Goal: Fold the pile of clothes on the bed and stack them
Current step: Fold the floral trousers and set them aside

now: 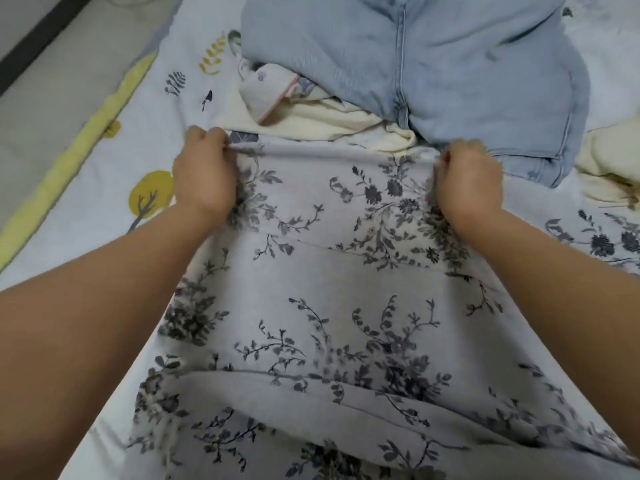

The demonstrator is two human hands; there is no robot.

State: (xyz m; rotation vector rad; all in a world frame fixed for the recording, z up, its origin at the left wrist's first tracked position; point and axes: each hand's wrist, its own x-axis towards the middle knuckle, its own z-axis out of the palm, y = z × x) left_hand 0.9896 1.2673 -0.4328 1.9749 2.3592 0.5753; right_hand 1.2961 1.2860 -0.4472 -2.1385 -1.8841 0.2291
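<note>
A pale grey cloth with a dark floral print [332,278] lies spread across the bed in front of me. My left hand [204,174] grips its far edge at the left. My right hand [467,181] grips the same edge at the right, so the edge is pulled taut between them. Beyond that edge lies the pile: light blue jeans [398,57] on top, a cream garment [346,126] under them, and a small white printed piece with a pink trim [270,88] at the left.
The bed sheet [114,161] is white with yellow trees and leaf prints and a yellow border along its left edge [76,157]. Grey floor [38,81] lies left of the bed. Another cream cloth [609,161] sits at the right.
</note>
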